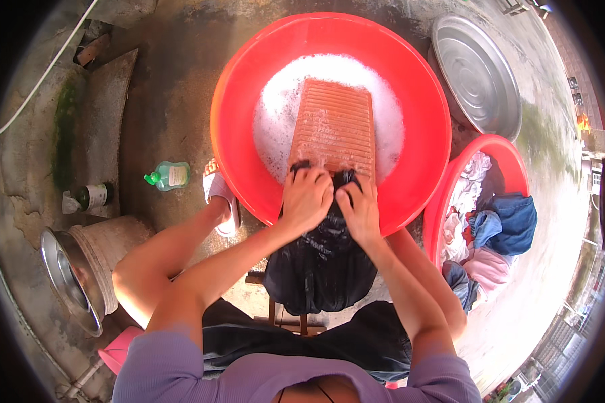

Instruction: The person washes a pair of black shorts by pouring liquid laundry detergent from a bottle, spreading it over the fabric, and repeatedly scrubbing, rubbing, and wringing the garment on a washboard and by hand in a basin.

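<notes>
A ribbed orange-brown washboard (335,126) leans in a large red plastic basin (423,101), with white suds (277,101) around its upper part. Wet black cloth (322,272) lies over the washboard's lower end and hangs past the basin's near rim. My left hand (307,199) grips the cloth near the board's left edge, its fingers curled. Beside it, my right hand (358,206) holds another bunched part of the same cloth against the ribs. The lower end of the board is hidden under the cloth and hands.
At right, a red tub (433,226) holds clothes, with blue denim (514,221) over its rim. Behind it leans a metal basin (476,75). On the left are a green pump bottle (171,176), a dark bottle (93,196), a bucket (111,257) and a steel bowl (55,272).
</notes>
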